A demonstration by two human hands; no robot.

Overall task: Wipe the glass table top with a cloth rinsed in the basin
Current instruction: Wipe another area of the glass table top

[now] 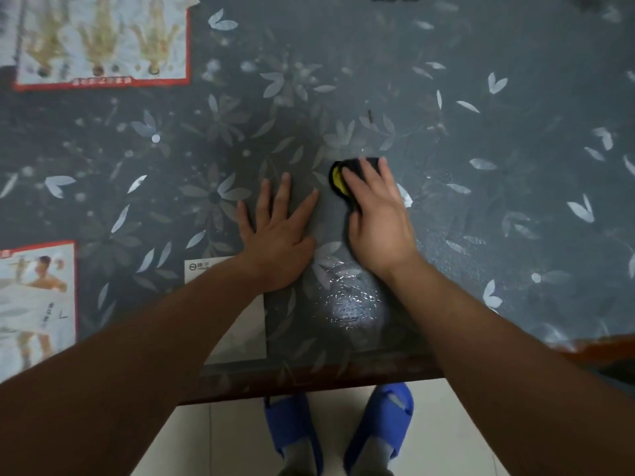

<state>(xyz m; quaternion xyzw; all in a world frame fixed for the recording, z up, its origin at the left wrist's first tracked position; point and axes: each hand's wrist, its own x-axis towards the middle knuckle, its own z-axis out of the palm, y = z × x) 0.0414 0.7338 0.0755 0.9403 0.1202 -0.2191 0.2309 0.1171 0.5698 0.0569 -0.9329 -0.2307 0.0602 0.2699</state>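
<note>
The glass table top [481,187] covers a dark grey sheet printed with pale leaves and flowers. My right hand [376,214] presses a black cloth with a yellow patch [338,178] flat on the glass near the table's middle. Only the cloth's left and far edges show past my fingers. My left hand [278,235] lies flat on the glass just to the left of it, fingers spread, holding nothing. A wet, shiny patch [350,304] glints on the glass between my wrists. No basin is in view.
Printed pictures lie under the glass at the far left [103,39] and near left [34,304], and a white card [237,324] under my left forearm. The table's brown wooden edge [309,376] runs along the front. Below it are blue slippers [378,431] on a pale tiled floor.
</note>
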